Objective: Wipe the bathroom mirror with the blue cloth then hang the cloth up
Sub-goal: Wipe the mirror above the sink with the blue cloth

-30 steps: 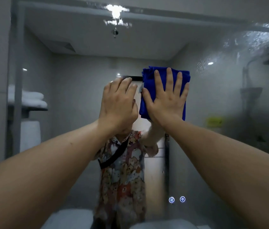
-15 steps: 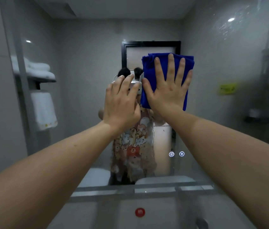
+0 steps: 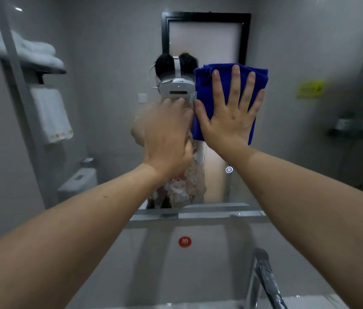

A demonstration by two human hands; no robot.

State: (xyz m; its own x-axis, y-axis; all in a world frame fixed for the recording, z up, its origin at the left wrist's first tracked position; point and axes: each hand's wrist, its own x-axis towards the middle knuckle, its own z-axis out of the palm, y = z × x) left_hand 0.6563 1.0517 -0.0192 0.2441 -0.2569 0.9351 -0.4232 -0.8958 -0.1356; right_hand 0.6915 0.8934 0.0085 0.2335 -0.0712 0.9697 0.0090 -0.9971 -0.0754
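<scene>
Two hands were at the mirror [image 3: 309, 52]: the right hand [image 3: 231, 117] pressed the blue cloth [image 3: 205, 85] flat-fingered mid-glass, the left hand [image 3: 167, 139] lay empty beside it, wiping underway, hanging undone.

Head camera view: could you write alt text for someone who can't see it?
A person's right hand presses a folded blue cloth flat against a bathroom mirror, with the left hand beside it. Below are a sink and chrome faucet.

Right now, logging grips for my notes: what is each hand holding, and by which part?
Nothing is gripped: right hand presses folded blue cloth flat against mirror; left hand holds nothing.
</scene>
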